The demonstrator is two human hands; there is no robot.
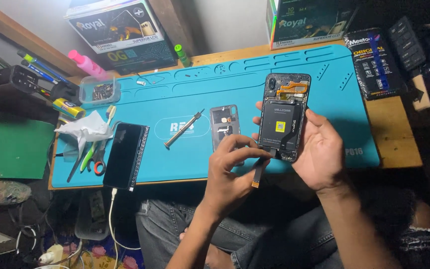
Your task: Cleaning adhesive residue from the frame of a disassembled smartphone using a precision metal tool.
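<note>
So my right hand [319, 149] has its fingers wrapped round the opened phone [283, 117], tilted up over the blue mat [185, 154] so the guts face me. Left hand [230, 167] pinches its flex cable [260, 172] at the bottom edge.

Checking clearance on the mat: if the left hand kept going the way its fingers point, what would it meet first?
Probably the opened phone in the right hand; the left hand already pinches its dangling flat cable.

Table: wooden desk [399, 139]
Cover: blue mat [185, 99]
On mat: screwdriver [182, 129] at 9 o'clock, 1 dark phone [124, 154] beyond it
</note>
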